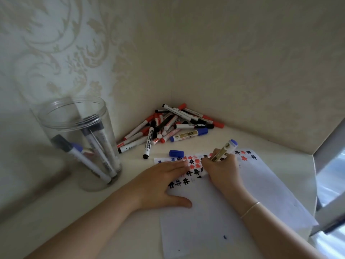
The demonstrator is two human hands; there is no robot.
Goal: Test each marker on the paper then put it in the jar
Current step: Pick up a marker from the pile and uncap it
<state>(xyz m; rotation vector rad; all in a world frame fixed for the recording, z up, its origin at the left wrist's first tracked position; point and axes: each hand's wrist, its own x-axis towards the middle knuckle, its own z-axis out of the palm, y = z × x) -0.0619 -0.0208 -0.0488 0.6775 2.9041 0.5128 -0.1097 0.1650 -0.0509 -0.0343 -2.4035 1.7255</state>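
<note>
On white paper [214, 212], left hand [164, 186] presses flat; right hand [222, 171] grips a blue-ended marker [225, 151]. Clear plastic jar [74, 116] holds several; a pile [168, 126] looks untested.

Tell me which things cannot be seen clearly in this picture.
- Tip of the held marker, head view: hidden behind the right hand.
- Some marks on the paper: covered by both hands; left hand lies flat on it.
- Markers in the jar: blurred, labels unreadable.
- Pile of markers: lower ones overlapped.
</note>
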